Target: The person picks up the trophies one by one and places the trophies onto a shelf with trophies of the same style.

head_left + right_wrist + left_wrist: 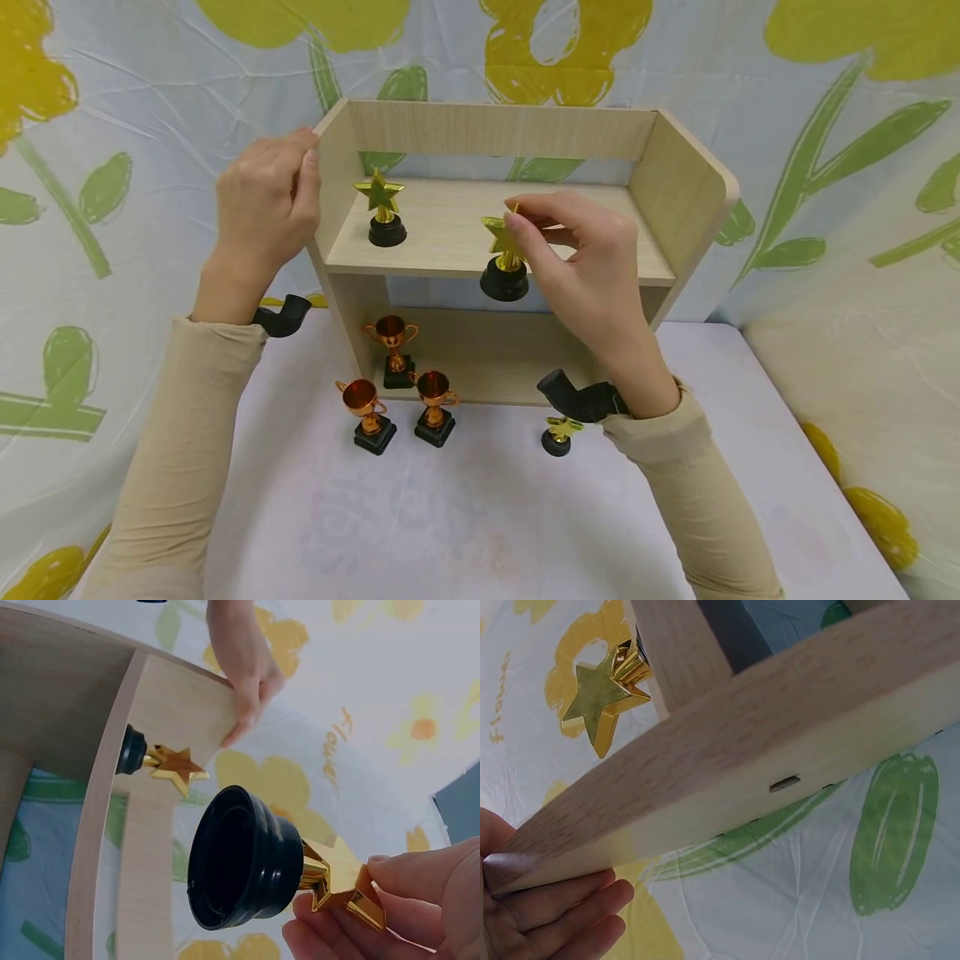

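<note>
My right hand pinches a gold star trophy by its star, thumb and fingers at the upper points. Its round black base hangs in front of the upper shelf's front edge, and the right wrist view shows the base's hollow underside. At the top of the left side panel, my left hand grips the wooden shelf unit, with the panel between thumb and fingers. Another gold star trophy stands upright on the upper board, near the left panel.
On the lower board at left stands a bronze-coloured cup trophy. Two more cups, a left one and a right one, stand on the white tabletop in front. A third star trophy is partly covered by the right wrist's camera mount.
</note>
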